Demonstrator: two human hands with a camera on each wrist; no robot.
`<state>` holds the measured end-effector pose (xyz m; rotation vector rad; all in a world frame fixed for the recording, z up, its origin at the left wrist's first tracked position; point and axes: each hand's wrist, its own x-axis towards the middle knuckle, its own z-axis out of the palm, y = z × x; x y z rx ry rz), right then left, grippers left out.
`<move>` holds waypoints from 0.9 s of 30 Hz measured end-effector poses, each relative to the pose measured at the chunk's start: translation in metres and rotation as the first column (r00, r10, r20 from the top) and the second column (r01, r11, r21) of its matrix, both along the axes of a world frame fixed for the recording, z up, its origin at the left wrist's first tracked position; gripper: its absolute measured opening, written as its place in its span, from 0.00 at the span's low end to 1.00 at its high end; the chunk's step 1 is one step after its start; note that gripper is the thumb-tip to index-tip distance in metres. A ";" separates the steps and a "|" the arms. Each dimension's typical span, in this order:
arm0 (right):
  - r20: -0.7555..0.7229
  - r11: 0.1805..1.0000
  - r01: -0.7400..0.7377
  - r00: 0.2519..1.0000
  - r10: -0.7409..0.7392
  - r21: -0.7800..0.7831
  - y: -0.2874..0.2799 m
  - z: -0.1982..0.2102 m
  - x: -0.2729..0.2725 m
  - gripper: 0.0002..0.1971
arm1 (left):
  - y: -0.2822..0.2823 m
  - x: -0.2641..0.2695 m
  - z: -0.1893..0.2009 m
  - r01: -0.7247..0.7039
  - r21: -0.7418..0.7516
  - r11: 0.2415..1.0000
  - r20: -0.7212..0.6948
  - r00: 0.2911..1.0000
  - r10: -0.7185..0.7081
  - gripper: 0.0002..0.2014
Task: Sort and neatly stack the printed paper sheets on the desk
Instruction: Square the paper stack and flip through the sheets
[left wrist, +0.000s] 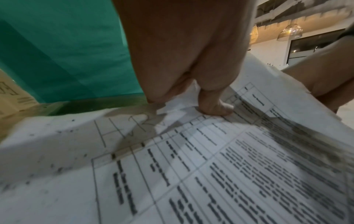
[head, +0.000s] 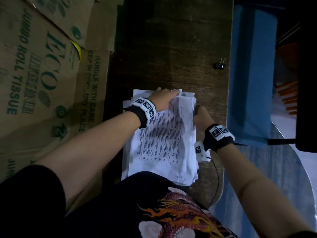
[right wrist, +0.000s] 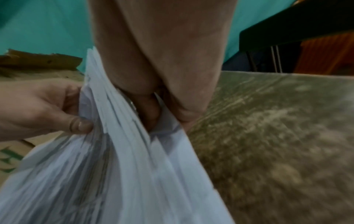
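A loose pile of printed paper sheets [head: 159, 140] lies on the dark wooden desk [head: 173, 48], its near end at my body. My left hand [head: 164, 98] pinches the far edges of several sheets. In the left wrist view its thumb and fingers [left wrist: 212, 106] nip a printed table sheet [left wrist: 191, 174]. My right hand [head: 199, 115] grips the right side of the pile, lifting a thick bundle [right wrist: 134, 159] on edge. In the right wrist view its fingers [right wrist: 151, 112] curl into the bundle, with the left hand [right wrist: 47, 109] opposite.
A black binder clip [head: 220, 64] lies near the desk's right edge. Printed cardboard boxes [head: 42, 74] stand along the left. A blue cloth-covered surface [head: 252, 74] runs on the right, with orange items [head: 289, 97] beyond. A thin black cable [head: 217, 177] hangs from my right wrist.
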<state>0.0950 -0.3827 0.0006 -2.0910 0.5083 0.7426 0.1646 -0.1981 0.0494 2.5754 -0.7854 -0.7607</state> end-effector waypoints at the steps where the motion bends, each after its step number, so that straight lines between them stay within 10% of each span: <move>1: -0.007 0.999 -0.031 0.999 0.031 -0.009 0.003 0.004 0.006 0.13 | 0.000 0.002 0.000 -0.016 0.016 1.000 -0.023 1.000 0.016 0.19; 9: -0.050 0.806 0.410 0.900 -0.432 0.427 0.022 0.021 -0.010 0.17 | 0.013 -0.003 -0.019 -0.209 0.054 0.976 0.098 0.974 0.203 0.25; 13: 0.077 0.978 0.184 0.979 -0.191 0.099 0.029 0.006 -0.021 0.30 | 0.045 -0.043 -0.019 -0.425 -0.083 0.902 0.187 0.882 0.433 0.32; 18: 0.170 0.917 -0.074 0.974 0.152 -0.393 0.053 0.027 -0.015 0.43 | 0.106 -0.113 -0.031 -0.867 0.048 0.497 0.061 0.499 0.864 0.28; 20: 0.232 0.728 -0.321 0.804 0.547 -0.606 0.077 0.037 -0.008 0.40 | 0.119 -0.135 -0.038 -0.909 0.092 0.406 -0.068 0.401 0.914 0.30; 22: 0.218 0.443 -0.571 0.420 0.881 -0.691 0.105 0.036 0.001 0.36 | 0.125 -0.141 -0.043 -0.905 0.111 0.412 -0.151 0.394 0.907 0.28; 24: 0.177 0.140 -0.649 0.009 0.984 -0.748 0.133 0.031 0.003 0.35 | 0.127 -0.150 -0.046 -0.905 0.085 0.417 -0.201 0.395 0.897 0.23; 27: -0.122 -0.247 -0.645 -0.233 0.965 -0.723 0.169 0.033 0.004 0.34 | 0.130 -0.162 -0.048 -0.919 0.042 0.392 -0.268 0.368 0.891 0.21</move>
